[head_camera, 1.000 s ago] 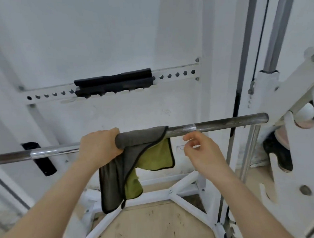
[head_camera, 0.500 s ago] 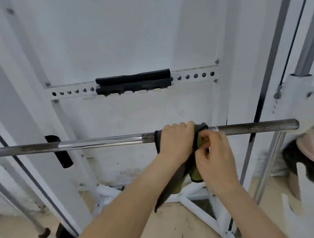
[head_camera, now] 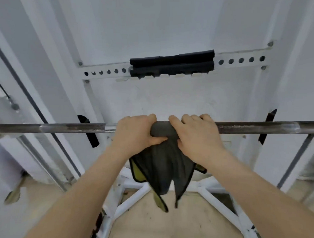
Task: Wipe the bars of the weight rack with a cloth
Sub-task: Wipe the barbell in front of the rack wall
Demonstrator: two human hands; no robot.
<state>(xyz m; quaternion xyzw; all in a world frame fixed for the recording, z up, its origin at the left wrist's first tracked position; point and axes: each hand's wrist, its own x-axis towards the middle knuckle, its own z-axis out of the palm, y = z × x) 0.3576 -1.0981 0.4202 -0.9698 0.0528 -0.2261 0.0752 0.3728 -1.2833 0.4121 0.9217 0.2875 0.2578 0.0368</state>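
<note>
1. Two hands are gripping one cloth point(head_camera: 165, 165) on the horizontal steel bar point(head_camera: 73, 128), side by side near mid-span.
2. Left hand point(head_camera: 135, 132): fingers are curling over the top of the bar, and the thumb is pressing the cloth from below.
3. Right hand point(head_camera: 197, 135): same wrap, with the fingers going over the bar and the thumb digging into the fabric underneath.
4. The cloth is sitting bunched over the bar between the hands, dark grey side out. The rest is hanging loose, with yellow-green backing showing at the edges, above the white base frame point(head_camera: 132, 196).
5. Handling, my read: the cloth is looking light and limp, so it's likely going to bunch or slide unless it's being squeezed right round the bar. Best hold is at the wrap, not on the tail.
6. The bar is looking rigid, with dull, rough patches on both sides. I'm expecting those to drag on the fabric.
</note>
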